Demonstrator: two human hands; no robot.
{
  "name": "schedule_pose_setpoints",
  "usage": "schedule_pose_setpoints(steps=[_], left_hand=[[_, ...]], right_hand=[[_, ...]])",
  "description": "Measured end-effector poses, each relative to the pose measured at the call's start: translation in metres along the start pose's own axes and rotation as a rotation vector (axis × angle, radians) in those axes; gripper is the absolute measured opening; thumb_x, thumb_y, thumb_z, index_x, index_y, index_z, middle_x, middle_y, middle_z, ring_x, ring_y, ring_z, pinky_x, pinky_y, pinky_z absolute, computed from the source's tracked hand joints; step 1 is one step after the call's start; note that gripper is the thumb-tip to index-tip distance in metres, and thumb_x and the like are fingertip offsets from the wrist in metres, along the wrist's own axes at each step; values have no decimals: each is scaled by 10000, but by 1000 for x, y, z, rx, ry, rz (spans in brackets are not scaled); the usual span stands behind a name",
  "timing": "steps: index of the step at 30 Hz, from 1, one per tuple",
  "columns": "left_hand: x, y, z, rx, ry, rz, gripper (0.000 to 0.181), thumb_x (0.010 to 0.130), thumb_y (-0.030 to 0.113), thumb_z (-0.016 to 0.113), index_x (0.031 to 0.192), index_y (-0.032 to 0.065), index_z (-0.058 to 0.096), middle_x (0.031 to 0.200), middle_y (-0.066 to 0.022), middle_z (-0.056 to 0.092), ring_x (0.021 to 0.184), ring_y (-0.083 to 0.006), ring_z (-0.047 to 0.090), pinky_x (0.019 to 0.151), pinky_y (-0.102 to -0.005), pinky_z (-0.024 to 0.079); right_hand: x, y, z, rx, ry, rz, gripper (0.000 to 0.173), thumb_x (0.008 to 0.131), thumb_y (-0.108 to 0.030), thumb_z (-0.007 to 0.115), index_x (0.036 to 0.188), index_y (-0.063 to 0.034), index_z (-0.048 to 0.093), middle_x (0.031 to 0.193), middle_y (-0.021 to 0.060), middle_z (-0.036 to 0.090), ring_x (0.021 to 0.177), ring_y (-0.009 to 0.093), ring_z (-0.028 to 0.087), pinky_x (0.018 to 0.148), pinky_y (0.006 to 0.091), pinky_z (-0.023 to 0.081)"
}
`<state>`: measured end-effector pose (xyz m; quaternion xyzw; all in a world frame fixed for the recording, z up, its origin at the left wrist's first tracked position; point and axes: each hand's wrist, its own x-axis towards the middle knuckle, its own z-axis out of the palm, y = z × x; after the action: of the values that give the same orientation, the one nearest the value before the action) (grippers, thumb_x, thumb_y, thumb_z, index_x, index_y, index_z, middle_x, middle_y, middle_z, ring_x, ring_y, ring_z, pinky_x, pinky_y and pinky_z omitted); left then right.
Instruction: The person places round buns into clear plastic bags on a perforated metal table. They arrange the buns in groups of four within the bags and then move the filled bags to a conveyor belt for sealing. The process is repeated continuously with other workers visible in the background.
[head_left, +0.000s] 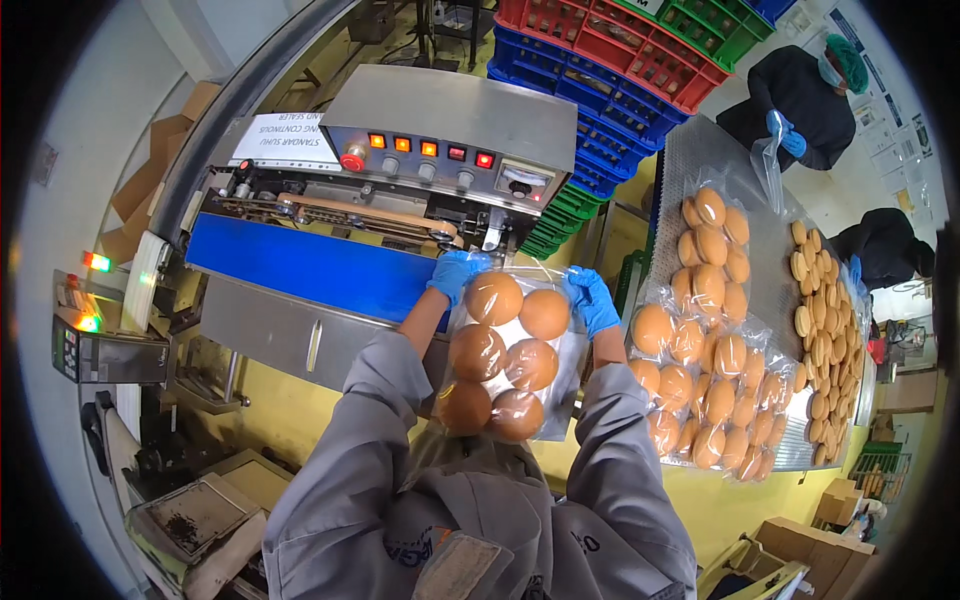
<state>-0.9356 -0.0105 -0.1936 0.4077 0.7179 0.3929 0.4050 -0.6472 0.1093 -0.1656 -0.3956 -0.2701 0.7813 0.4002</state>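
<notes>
A clear plastic bag of several round buns (504, 352) hangs between my hands, its mouth stretched flat at the top. My left hand (454, 276), in a blue glove, grips one upper corner beside the sealer's feed end. The opposite corner is pinched by my gloved right hand (592, 300). Just beyond the bag stands a continuous band sealer (450, 112) with lit switches and a red emergency stop button. Its blue conveyor belt (315, 262) runs leftward from my left hand. Whether the bag's edge touches the sealer's inlet, I cannot tell.
Bagged buns (705, 390) pile on a metal table (682, 165) at right, with loose buns (825, 337) farther along. Two people work across it, one holding a plastic bag (766, 172). Stacked plastic crates (585, 97) rise behind the sealer. Another machine (120, 352) stands left.
</notes>
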Motion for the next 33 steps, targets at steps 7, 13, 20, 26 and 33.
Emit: schedule_pose_setpoints(steps=[7,13,20,26,33], left_hand=[[-13,28,-12,95,-39,211,443,863,472,517,940,71,690,888,-146,683,787,-300,659,700,-391,504],[-21,30,16,-5,20,48,429,870,445,538,890,44,689,858,-167,682,741,-281,653,678,-376,502],[-26,48,9,68,70,153,313,915,267,491,853,34,690,851,-106,693,770,-203,649,691,-317,504],[-17,19,33,43,231,225,304,923,211,429,849,81,693,827,-109,668,790,-238,634,718,-360,498],[-21,29,9,375,122,195,247,875,178,483,894,74,706,838,-134,680,756,-220,646,695,-335,502]], right_hand=[[8,-14,0,-170,-104,276,180,862,-73,577,997,37,621,928,153,676,849,260,668,806,355,558],[8,-17,-43,-91,50,127,147,841,-15,588,966,53,625,935,161,669,818,243,668,736,325,576],[15,-13,-27,28,10,228,142,876,-25,549,975,63,600,942,183,659,837,285,663,776,359,578],[5,-19,-34,-59,13,184,143,904,-85,543,972,16,619,914,151,679,795,255,672,725,335,572],[-8,-4,-24,-210,134,-119,111,874,-86,589,864,-3,662,815,107,684,695,193,657,639,289,555]])
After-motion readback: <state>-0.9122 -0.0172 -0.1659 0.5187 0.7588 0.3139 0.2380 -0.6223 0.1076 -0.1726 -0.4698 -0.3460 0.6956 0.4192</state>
